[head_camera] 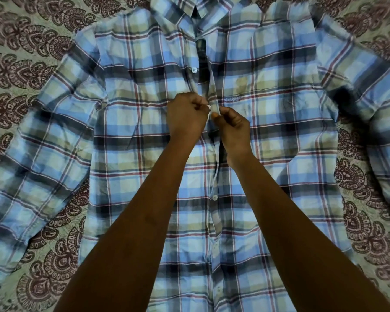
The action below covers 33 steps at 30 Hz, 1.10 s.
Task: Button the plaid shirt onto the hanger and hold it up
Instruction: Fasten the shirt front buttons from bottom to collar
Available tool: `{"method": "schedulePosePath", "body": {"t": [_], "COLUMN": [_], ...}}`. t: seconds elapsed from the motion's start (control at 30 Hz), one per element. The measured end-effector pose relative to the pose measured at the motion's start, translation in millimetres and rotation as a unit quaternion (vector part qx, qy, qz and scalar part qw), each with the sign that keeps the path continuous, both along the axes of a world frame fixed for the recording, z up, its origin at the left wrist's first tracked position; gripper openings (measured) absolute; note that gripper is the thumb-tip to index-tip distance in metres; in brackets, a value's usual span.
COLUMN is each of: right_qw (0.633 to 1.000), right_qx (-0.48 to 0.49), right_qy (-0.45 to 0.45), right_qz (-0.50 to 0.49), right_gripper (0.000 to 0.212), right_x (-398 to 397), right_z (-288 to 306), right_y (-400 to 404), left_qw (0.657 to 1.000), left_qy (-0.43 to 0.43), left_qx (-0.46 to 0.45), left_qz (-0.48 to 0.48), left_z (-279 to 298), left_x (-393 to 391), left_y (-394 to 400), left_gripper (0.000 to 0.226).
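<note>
Both forearms reach far over plaid shirt (144, 136), lying flat on patterned bedspread (20, 41). Left hand (186, 113) & right hand (233, 124) pinch placket edges mid-chest. Fabric prob. light, floppy; grip near buttonholes. Hanger not visible.

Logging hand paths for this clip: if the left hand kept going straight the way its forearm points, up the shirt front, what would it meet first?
Probably the white button above the left hand, on the plaid shirt; beyond it lies the collar. Depth is unclear in one view.
</note>
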State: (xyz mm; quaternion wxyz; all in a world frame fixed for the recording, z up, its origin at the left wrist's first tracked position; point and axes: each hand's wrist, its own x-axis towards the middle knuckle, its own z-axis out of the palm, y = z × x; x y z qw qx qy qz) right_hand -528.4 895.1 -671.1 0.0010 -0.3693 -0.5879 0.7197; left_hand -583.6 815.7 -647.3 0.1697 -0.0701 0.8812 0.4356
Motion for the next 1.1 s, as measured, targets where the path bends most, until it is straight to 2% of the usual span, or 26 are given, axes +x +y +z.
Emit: {"method": "schedulePosePath", "body": {"t": [0.1, 0.23, 0.4, 0.5, 0.6, 0.7, 0.83, 0.97, 1.1], "right_qw": [1.0, 0.996, 0.994, 0.997, 1.0, 0.985, 0.953, 0.933, 0.932], "right_qx": [-0.007, -0.093, -0.062, -0.068, 0.018, 0.169, 0.298, 0.355, 0.358], "right_qy": [0.004, -0.008, -0.064, -0.015, 0.009, 0.01, 0.036, 0.036, 0.041], "right_qz": [0.012, 0.009, 0.06, 0.038, -0.006, 0.013, 0.031, 0.031, 0.027], "right_gripper": [0.016, 0.029, 0.013, 0.011, 0.009, 0.009, 0.012, 0.02, 0.022], "right_x": [1.4, -0.4, -9.3, -11.1, -7.6, 1.0, 4.9, 4.4, 3.7], "right_z": [0.8, 3.7, -5.2, -11.4, -13.8, -14.3, -18.5, -22.5, -22.7], "right_y": [1.8, 9.1, 21.0, 19.7, 3.9, -12.7, -18.5, -21.1, -21.2], "left_qw": [1.0, 0.997, 0.994, 0.992, 0.987, 0.98, 0.976, 0.973, 0.972], "left_qy": [-0.006, -0.032, -0.054, -0.076, -0.111, -0.128, -0.103, -0.086, -0.084], "left_qx": [0.003, 0.042, 0.073, 0.072, 0.075, 0.093, 0.109, 0.107, 0.097], "left_qz": [0.008, 0.05, 0.06, 0.068, 0.091, 0.117, 0.158, 0.186, 0.196], "left_z": [-1.2, -4.7, -6.7, -6.1, -4.5, -1.8, -5.5, -16.0, -20.4], "left_x": [0.5, 1.7, 1.0, -2.0, -1.8, 2.3, 4.1, 5.5, 6.5], "left_y": [0.8, 1.5, 0.6, 1.3, 1.0, 1.5, 2.5, 4.1, 6.7], "left_gripper": [0.011, 0.01, 0.01, 0.009, 0.009, 0.02, 0.006, 0.01, 0.007]}}
